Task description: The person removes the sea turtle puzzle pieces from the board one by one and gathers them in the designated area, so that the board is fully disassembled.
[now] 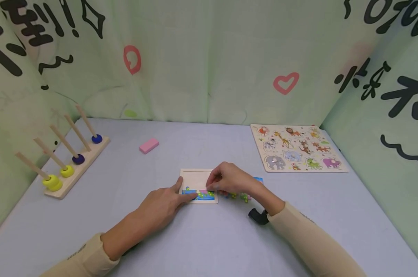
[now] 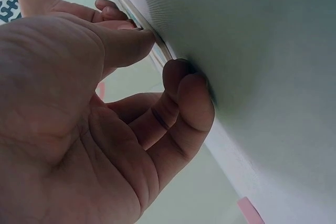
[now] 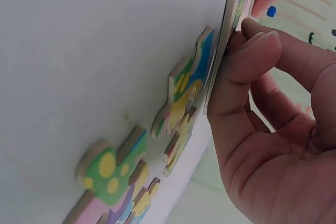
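Note:
A small wooden jigsaw board (image 1: 194, 175) lies flat on the table, with colourful puzzle pieces (image 1: 206, 197) along the lower part of its frame. My left hand (image 1: 162, 206) holds the board's lower left corner, thumb by the bottom rim and a finger along the left side. From the right, my right hand (image 1: 231, 179) reaches over the board, its thumb and fingertips pinched at a puzzle piece above the bottom row. That piece is mostly hidden by the fingers. Loose puzzle pieces (image 3: 184, 85) with green, yellow and blue print lie right of the board, partly under the right hand.
A wooden peg stand (image 1: 87, 156) with yellow and blue beads is at the left. Farther back lies a pink block (image 1: 149, 146). An animal puzzle board (image 1: 298, 148) lies at the back right. Printed curtains (image 1: 209, 61) surround the table.

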The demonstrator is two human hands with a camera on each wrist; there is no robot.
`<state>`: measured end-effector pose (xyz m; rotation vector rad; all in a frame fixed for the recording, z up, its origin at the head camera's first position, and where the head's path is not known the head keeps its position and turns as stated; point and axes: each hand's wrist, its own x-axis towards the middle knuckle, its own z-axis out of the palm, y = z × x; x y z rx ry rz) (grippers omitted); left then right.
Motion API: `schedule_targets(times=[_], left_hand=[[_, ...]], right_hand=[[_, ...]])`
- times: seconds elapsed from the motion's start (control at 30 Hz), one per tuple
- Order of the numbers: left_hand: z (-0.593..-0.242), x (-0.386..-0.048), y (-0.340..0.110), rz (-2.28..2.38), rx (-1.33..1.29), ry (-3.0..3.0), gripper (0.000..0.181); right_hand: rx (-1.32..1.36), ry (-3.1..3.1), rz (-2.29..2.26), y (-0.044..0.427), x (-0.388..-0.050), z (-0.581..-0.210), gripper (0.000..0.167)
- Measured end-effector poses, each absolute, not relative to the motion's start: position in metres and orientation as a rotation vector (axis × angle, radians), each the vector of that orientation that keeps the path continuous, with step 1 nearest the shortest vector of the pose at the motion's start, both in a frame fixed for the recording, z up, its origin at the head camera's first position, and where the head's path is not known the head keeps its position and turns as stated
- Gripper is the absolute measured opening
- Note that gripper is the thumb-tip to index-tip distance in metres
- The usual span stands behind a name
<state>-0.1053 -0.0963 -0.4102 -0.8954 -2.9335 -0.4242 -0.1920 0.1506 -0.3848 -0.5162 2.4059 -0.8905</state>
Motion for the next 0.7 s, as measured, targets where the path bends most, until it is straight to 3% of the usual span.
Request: schedule_targets(times=[0.7], left_hand=[[-0.409,-0.1054,-0.0965,-0.439,-0.904,-2.947,0.04]], right_hand=[[-0.523,2.434,-0.826,0.1446,-0.1912,-0.3794,0.008]])
